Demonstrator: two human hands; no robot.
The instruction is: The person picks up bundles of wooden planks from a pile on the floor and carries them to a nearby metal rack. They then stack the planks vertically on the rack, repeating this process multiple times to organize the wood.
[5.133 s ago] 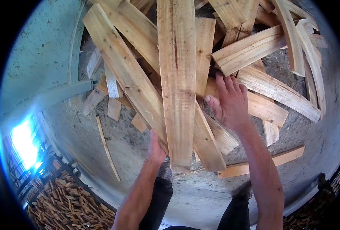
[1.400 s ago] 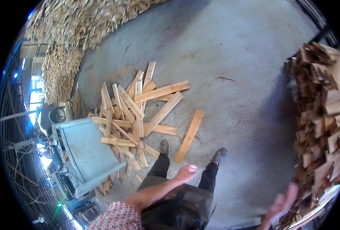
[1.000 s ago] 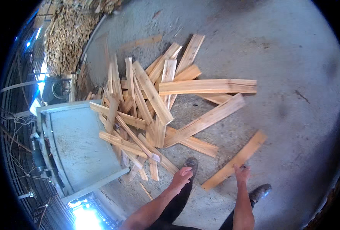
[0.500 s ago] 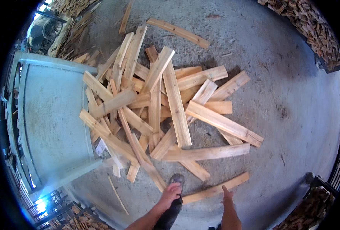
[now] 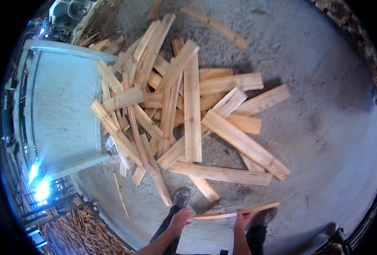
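A narrow wooden board (image 5: pixel 263 207) is tilted with its thin edge toward me, low in front of my feet. My right hand (image 5: pixel 242 219) is closed around it right of its middle. At its left end my left hand (image 5: pixel 182 218) is closed on the tip; its fingers are partly hidden. Just beyond lies a loose pile of sawn boards, crossing one another at many angles. Nearest in that pile is a long board (image 5: pixel 222 173) lying crosswise, with a slanting plank (image 5: pixel 148 159) to its left.
A pale blue metal panel (image 5: pixel 65 110) with a raised rim stands left of the pile. Several wood pieces are heaped at lower left (image 5: pixel 80 227). A lone board (image 5: pixel 216 27) lies on the concrete floor (image 5: pixel 324 140) at the far side. My shoes (image 5: pixel 182 196) flank the held board.
Both hands have come down onto the near board, which was lying flat on the floor. It is now gripped and turned on edge. The view has shifted, and my right shoe has come into sight.
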